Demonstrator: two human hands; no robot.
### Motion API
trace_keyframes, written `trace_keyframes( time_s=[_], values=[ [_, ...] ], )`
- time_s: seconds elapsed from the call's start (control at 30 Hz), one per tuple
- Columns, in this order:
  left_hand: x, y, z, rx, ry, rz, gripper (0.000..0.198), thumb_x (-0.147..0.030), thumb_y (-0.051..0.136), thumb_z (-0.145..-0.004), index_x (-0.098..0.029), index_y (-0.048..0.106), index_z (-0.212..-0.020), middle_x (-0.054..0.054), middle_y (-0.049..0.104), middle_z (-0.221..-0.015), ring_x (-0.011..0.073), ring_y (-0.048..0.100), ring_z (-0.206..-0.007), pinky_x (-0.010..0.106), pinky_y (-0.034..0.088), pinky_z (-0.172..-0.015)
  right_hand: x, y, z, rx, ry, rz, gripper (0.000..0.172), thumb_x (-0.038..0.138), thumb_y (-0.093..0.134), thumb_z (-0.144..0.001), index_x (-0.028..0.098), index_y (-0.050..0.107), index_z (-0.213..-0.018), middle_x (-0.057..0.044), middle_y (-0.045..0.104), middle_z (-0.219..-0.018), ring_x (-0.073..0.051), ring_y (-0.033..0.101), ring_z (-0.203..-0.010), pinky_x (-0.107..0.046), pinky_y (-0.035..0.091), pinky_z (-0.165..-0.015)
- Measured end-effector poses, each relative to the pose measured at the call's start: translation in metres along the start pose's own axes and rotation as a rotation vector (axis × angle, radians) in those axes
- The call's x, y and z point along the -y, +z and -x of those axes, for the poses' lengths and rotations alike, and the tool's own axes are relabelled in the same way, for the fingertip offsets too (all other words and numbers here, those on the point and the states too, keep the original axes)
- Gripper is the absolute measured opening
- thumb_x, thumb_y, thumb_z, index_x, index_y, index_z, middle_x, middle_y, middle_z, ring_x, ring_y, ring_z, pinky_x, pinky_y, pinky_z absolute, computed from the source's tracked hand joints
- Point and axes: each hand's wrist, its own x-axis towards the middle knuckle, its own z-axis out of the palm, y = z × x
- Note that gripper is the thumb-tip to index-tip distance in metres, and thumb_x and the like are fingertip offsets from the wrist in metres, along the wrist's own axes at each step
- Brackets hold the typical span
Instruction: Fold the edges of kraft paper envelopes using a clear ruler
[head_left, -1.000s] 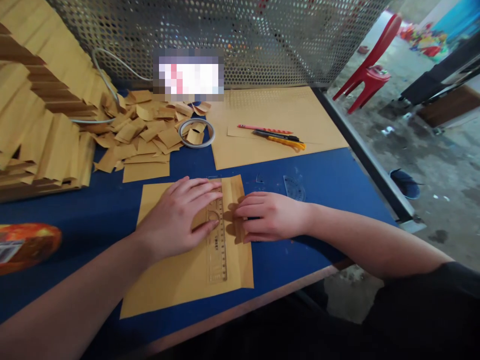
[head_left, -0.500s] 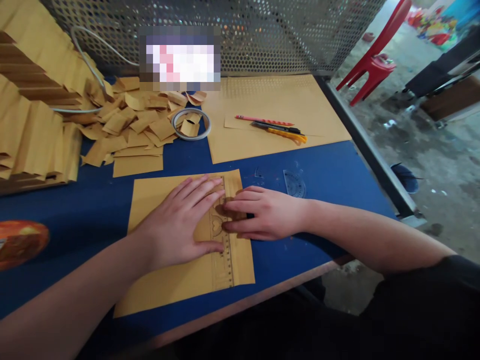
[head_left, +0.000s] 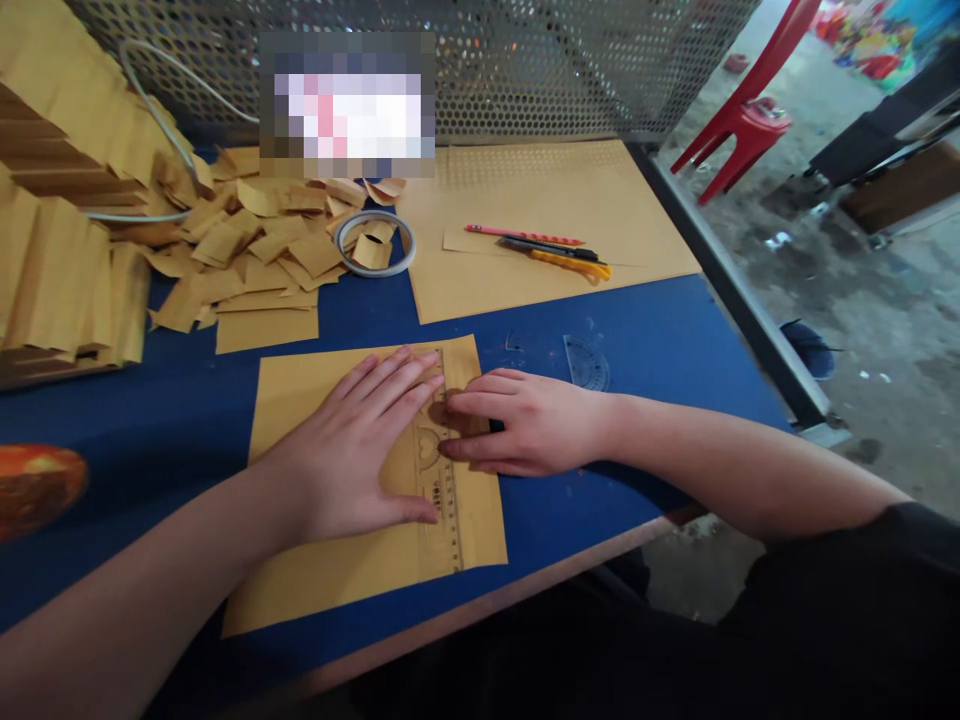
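A brown paper sheet [head_left: 330, 560] lies on the blue table [head_left: 645, 350] in front of me. A clear plastic ruler [head_left: 442, 510] rests on the sheet's right part, running towards me. My left hand [head_left: 360, 450] lies flat on the sheet with fingers spread, its fingertips and thumb against the ruler's left edge. My right hand [head_left: 525, 420] rests flat from the right, fingers stretched out and touching the ruler's upper part. Neither hand grips anything.
Behind lie a larger brown sheet [head_left: 540, 190] with a red pencil [head_left: 521, 235] and a yellow utility knife [head_left: 562, 260], a tape roll [head_left: 375, 243], a heap of paper scraps [head_left: 247, 250], stacked folded paper [head_left: 60, 260] at left, a clear protractor [head_left: 586, 360], and a red chair [head_left: 742, 110] beyond the mesh wall.
My right hand has slid left onto the ruler and closer to my left hand. The ruler and sheet have shifted slightly; the view has tilted a little.
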Motion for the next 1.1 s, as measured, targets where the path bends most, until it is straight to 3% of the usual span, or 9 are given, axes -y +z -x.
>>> trace_keyframes(
  time_s=[0.43, 0.63, 0.83, 1.1],
  values=[
    [0.001, -0.003, -0.0029, 0.037, -0.025, 0.042, 0.131, -0.097, 0.072, -0.074, -0.017, 0.036, -0.172, 0.022, 0.033, -0.182, 0.0455, 0.026, -0.17, 0.066, 0.02, -0.14, 0.0, -0.0024, -0.0001, 0.036, 0.006, -0.019, 0.035, 0.033, 0.055, -0.115, 0.019, 0.074, -0.141, -0.019, 0.07, -0.139, -0.028, 0.067, -0.127, -0.043, 0.057, -0.104],
    [0.0003, -0.0035, -0.004, 0.029, -0.038, 0.058, 0.131, -0.098, 0.072, -0.073, -0.016, 0.041, -0.17, 0.023, 0.032, -0.182, 0.0455, 0.027, -0.17, 0.062, 0.021, -0.14, -0.0006, -0.0022, -0.0003, 0.045, 0.01, -0.017, 0.035, 0.033, 0.055, -0.115, 0.019, 0.073, -0.141, -0.018, 0.07, -0.138, -0.027, 0.066, -0.127, -0.042, 0.056, -0.105],
    [0.0012, -0.0021, -0.0036, 0.02, -0.036, 0.063, 0.129, -0.097, 0.072, -0.074, -0.021, 0.036, -0.172, 0.021, 0.031, -0.183, 0.0448, 0.025, -0.171, 0.064, 0.021, -0.14, -0.001, -0.0024, -0.0001, 0.07, 0.013, -0.015, 0.035, 0.034, 0.055, -0.115, 0.02, 0.071, -0.143, -0.018, 0.068, -0.141, -0.027, 0.065, -0.129, -0.043, 0.056, -0.105],
    [0.0016, -0.003, -0.0035, 0.026, -0.031, 0.047, 0.13, -0.095, 0.073, -0.075, -0.017, 0.036, -0.172, 0.023, 0.029, -0.183, 0.0461, 0.024, -0.171, 0.064, 0.022, -0.139, -0.0013, -0.0019, 0.0005, 0.052, 0.007, -0.019, 0.035, 0.033, 0.056, -0.114, 0.019, 0.072, -0.142, -0.019, 0.068, -0.141, -0.028, 0.066, -0.129, -0.043, 0.057, -0.103]
  ],
)
